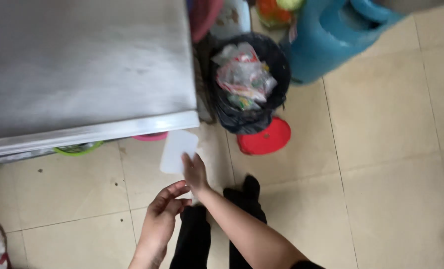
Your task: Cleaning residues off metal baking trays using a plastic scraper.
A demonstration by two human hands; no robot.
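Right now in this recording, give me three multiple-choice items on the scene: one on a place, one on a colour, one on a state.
1. Where is the black-lined waste bin?
A. on the table
B. on the tiled floor beside the steel table
C. behind the person

2. What colour is the round lid lying by the bin?
A. red
B. yellow
C. white

3. What is the state of the flat white rectangular piece?
A. lying in the bin
B. pinched at its lower edge by the right hand
C. lying on the floor

Answers: 1 B, it stands past the grey metal table's edge; 2 A, plainly red; 3 B, the fingers grip it while the left hand is open beneath.
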